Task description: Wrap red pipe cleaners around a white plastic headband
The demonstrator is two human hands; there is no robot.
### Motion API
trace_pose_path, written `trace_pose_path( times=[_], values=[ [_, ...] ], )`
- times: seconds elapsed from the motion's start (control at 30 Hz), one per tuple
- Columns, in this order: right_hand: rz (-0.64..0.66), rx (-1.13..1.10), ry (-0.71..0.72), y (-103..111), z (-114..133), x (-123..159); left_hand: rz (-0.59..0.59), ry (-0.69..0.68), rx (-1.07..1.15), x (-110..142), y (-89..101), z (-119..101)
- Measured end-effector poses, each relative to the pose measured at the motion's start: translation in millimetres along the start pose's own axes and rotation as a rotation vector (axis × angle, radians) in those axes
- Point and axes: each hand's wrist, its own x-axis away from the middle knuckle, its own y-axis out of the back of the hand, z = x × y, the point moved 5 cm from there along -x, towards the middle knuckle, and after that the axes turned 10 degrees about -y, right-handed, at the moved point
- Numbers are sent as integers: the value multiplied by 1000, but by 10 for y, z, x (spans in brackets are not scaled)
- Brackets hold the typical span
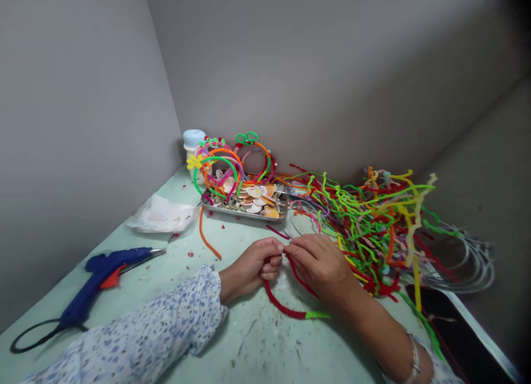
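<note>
My left hand (257,266) is closed, with fingers curled round a red pipe cleaner (286,311). This fuzzy strip curves down below my hands and ends in a bright green tip. My right hand (321,265) meets the left at the fingertips, its thumb and forefinger pinched on a red stretch of pipe cleaner. Where the fingertips meet, the small part between them is hidden. Whether both red stretches belong to one strip, I cannot tell.
A metal tray (244,211) of seashells stands at the back, with colourful pipe-cleaner headbands (219,157) on it. Tangled pipe cleaners (357,212) and wire hoops (473,262) fill the right side. A blue glue gun (99,279) and a plastic bag (161,215) lie left.
</note>
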Motion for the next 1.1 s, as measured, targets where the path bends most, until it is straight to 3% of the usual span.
trace_pose_path(
  times=[0.63,1.1],
  values=[
    [-37,-59,-58,-39,-51,20,-12,2,-24,21,-44,-4],
    [23,-193,-143,-93,-120,0,-17,-15,-89,26,-60,2]
  ],
)
